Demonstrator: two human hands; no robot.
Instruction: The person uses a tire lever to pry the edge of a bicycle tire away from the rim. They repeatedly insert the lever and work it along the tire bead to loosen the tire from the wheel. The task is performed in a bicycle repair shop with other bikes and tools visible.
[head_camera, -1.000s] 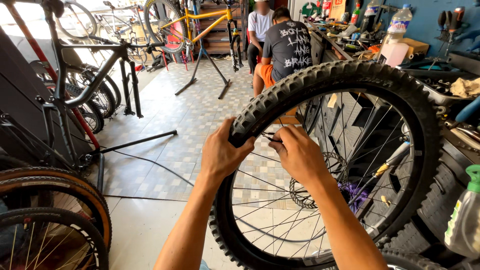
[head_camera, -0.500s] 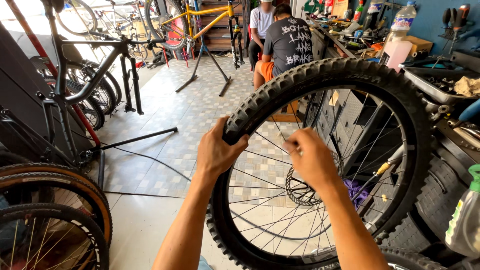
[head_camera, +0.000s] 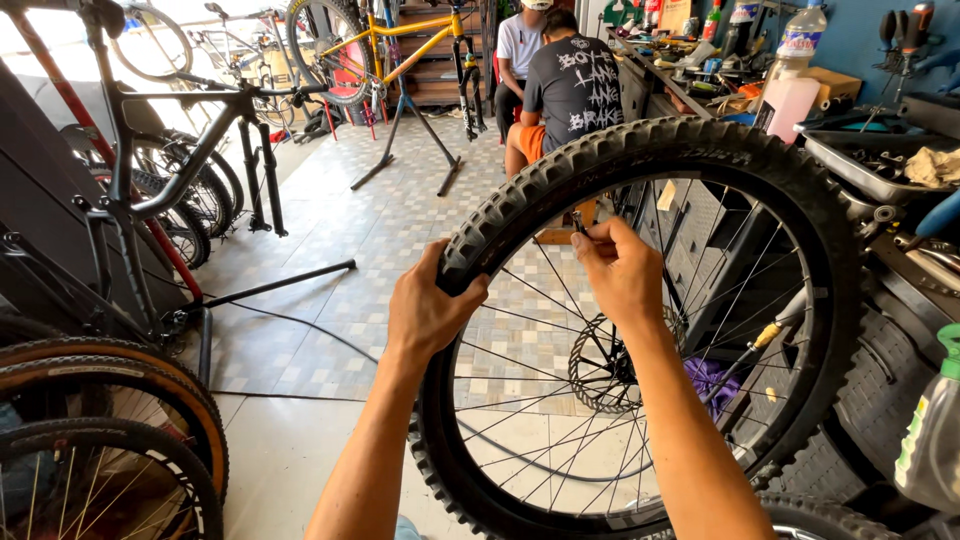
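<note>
your left hand (head_camera: 430, 310) grips the knobby tyre (head_camera: 640, 150) at its upper left, thumb over the tread and fingers curled around the edge, so it is closed on the rubber. your right hand (head_camera: 622, 272) sits inside the wheel just under the top of the rim, fingertips pinched together on something small and dark there; what it is cannot be made out. both forearms rise from the bottom of the view.

the wheel (head_camera: 800, 400) stands upright in front of you, filling the middle and right of the frame, its thin spokes running in to a hub with a brake disc (head_camera: 598, 368). more tyres lie beneath and to the right of it.

at the far right edge a clear bottle with a green cap (head_camera: 935, 430) stands near the wheel. behind it a cluttered workbench (head_camera: 860, 150) runs back. at the lower left are two tan-walled wheels (head_camera: 120, 400), above them a dark bicycle frame on a stand (head_camera: 150, 190). farther back two people (head_camera: 570, 85) sit close together, beside a yellow bicycle (head_camera: 400, 45) on a repair stand.
</note>
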